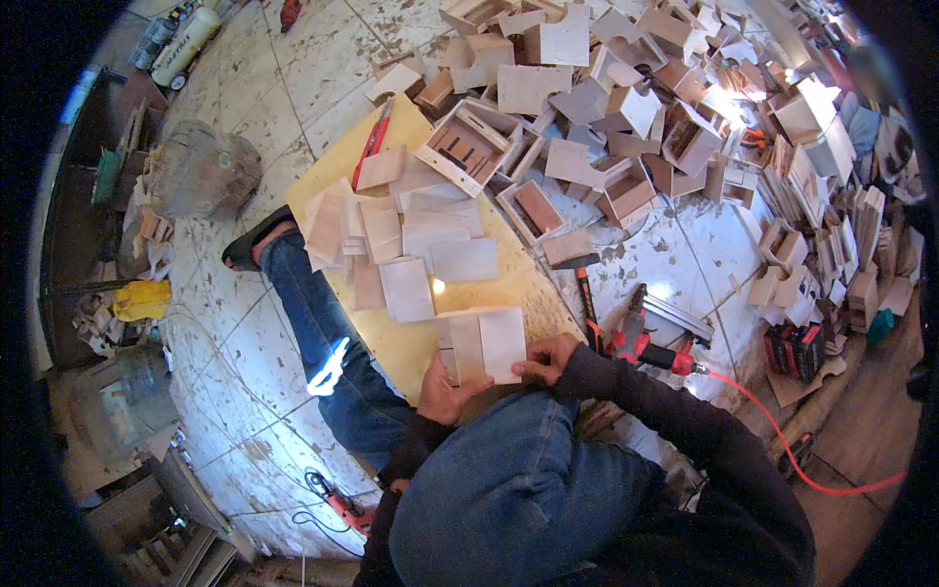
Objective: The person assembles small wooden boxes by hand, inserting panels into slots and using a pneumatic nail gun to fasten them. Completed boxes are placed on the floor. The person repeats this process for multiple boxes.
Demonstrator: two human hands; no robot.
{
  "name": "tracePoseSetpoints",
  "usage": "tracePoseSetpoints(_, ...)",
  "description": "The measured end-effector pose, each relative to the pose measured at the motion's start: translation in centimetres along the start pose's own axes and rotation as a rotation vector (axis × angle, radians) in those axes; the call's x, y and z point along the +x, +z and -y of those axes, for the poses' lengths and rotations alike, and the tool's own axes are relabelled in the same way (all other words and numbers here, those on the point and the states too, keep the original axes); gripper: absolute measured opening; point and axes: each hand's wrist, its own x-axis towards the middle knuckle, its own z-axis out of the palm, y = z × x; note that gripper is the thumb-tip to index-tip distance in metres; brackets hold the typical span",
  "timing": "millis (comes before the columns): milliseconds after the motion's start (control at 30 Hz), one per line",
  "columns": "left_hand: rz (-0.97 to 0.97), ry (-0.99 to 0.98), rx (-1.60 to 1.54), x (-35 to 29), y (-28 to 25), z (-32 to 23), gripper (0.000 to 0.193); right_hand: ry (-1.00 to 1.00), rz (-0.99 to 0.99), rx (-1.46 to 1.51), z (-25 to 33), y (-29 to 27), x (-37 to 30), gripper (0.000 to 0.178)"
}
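Observation:
Over the near end of a yellowish board [533, 279], both my hands hold a small piece made up of pale wooden panels [502, 344]. My left hand [448, 393] grips its near left corner, with the thumb along the near edge. At the right edge, my right hand [548, 359] pinches the paler panel between thumb and fingers. Whether the panels are joined cannot be told. Beyond them lie loose thin wooden panels [465, 259] in overlapping piles. A red pencil-like tool [373, 142] rests at the board's far left, beside an open slotted wooden box [463, 149].
Right of the board are a hammer [585, 293] and a red-and-black nail gun [646, 338] with a red air hose [758, 396]. Many wooden boxes [631, 112] are heaped at the far right. A tied sack [203, 171] and red corded power tool [344, 509] are leftward.

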Motion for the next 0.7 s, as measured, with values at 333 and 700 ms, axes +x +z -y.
tracePoseSetpoints(333, -0.057, 0.004, 0.032, 0.3, -0.1, 0.4, 0.069, -0.018, -0.063, -0.016, -0.1, 0.4, -0.1, 0.036)
tracePoseSetpoints(700, -0.154, -0.017, -0.035, 2.3, -0.9, -2.0, 0.074, 0.119, -0.762, -0.479, -8.9, -3.5, -8.1, 0.036)
